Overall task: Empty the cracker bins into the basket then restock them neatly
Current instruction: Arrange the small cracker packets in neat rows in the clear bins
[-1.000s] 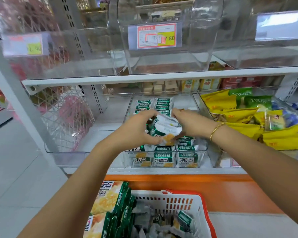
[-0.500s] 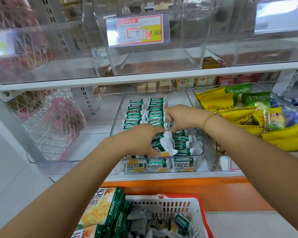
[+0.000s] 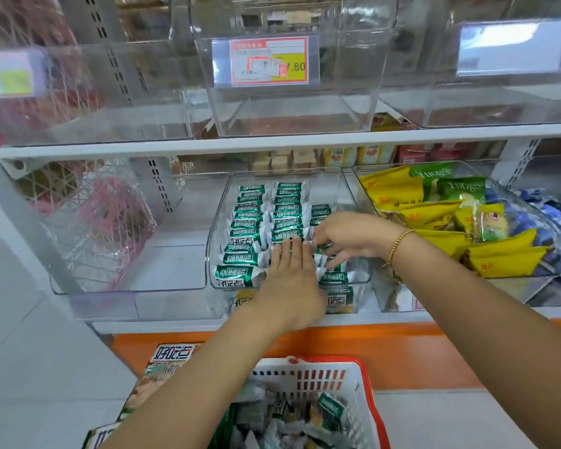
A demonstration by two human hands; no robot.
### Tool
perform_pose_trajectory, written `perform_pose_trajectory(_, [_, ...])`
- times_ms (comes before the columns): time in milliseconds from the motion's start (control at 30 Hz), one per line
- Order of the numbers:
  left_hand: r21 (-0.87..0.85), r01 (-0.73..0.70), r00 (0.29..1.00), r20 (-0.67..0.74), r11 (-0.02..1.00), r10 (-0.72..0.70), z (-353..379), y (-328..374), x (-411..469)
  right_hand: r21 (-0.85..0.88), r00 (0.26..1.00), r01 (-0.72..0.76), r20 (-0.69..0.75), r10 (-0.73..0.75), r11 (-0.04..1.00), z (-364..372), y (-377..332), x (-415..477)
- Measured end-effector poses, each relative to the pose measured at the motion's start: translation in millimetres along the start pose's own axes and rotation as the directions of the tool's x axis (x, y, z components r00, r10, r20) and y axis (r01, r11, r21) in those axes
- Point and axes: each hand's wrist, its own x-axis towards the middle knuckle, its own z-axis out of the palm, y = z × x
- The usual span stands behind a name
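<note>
Left of the left grip (image 3: 292, 280) stands a clear side bin (image 3: 127, 273). The left grip lies open and flat, fingers straight, pressing on the green cracker packets (image 3: 250, 218) that sit in rows in the cracker bin (image 3: 216, 241). Just right of it, the right grip (image 3: 347, 238) bends its fingers onto packets; I cannot tell whether it pinches one. Further right, a snack bin (image 3: 557, 241) holds yellow bags (image 3: 434, 215). Below both grips, the basket (image 3: 305, 377) holds loose packets.
</note>
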Motion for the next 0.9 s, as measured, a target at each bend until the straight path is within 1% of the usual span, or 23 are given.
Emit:
perform_pose_trajectory(33, [-0.019,-0.005,1.000,0.001,1.000,0.005,1,1,-1,0.096,1.000,-0.021,-0.004,0.021,0.995,1,1,-1])
perform_pose_trajectory(100, [-0.003,-0.003,1.000,0.012,1.000,0.003,3,3,-1,0.254,0.999,-0.043,-0.001,0.045,0.966,0,3,-3])
perform_pose_trajectory(167, [0.024,0.012,1.000,0.012,1.000,-0.012,5,3,2,0.354,0.998,-0.067,0.008,0.069,0.933,-1,8,-4])
perform_pose_trajectory(300, [0.013,-0.003,0.998,-0.069,1.000,0.004,7,-2,2,0.464,0.992,-0.122,0.097,0.087,0.877,15,20,-3])
perform_pose_trajectory(400, [-0.020,-0.032,0.988,-0.153,0.999,0.029,12,-5,-10,0.538,0.995,-0.095,0.078,0.062,0.837,27,23,1])
perform_pose_trajectory(533, [-0.082,-0.027,0.973,-0.231,0.996,0.008,20,-3,-27,0.589,0.993,-0.103,0.106,0.050,0.802,34,22,13])
perform_pose_trajectory(667, [-0.141,-0.033,0.968,-0.252,0.989,-0.004,28,-6,-44,0.534,0.994,-0.081,0.110,0.026,0.841,42,16,15])
perform_pose_trajectory(700, [-0.175,-0.037,0.967,-0.256,0.984,-0.009,30,-7,-50,0.517,0.993,-0.076,0.121,0.015,0.853,43,15,15])
perform_pose_trajectory(767, [-0.296,-0.047,0.965,-0.259,0.954,-0.033,35,-7,-65,0.475,0.994,-0.054,0.111,0.001,0.878,42,16,12])
perform_pose_trajectory(800, [-0.367,-0.056,0.963,-0.266,0.928,-0.047,37,-7,-74,0.418,0.997,-0.031,0.083,-0.004,0.908,42,15,6])
perform_pose_trajectory(833, [-0.428,-0.057,0.960,-0.272,0.902,-0.069,39,-8,-84,0.309,0.999,0.021,0.022,-0.029,0.951,43,12,-6])
perform_pose_trajectory(867, [-0.468,-0.058,0.954,-0.286,0.882,-0.089,44,-9,-93,0.158,0.995,0.091,-0.061,-0.082,0.983,43,9,-17])
perform_pose_trajectory(900, [-0.495,-0.056,0.944,-0.308,0.867,-0.115,49,-10,-102,-0.032,0.963,0.175,-0.202,-0.178,0.984,41,7,-27])
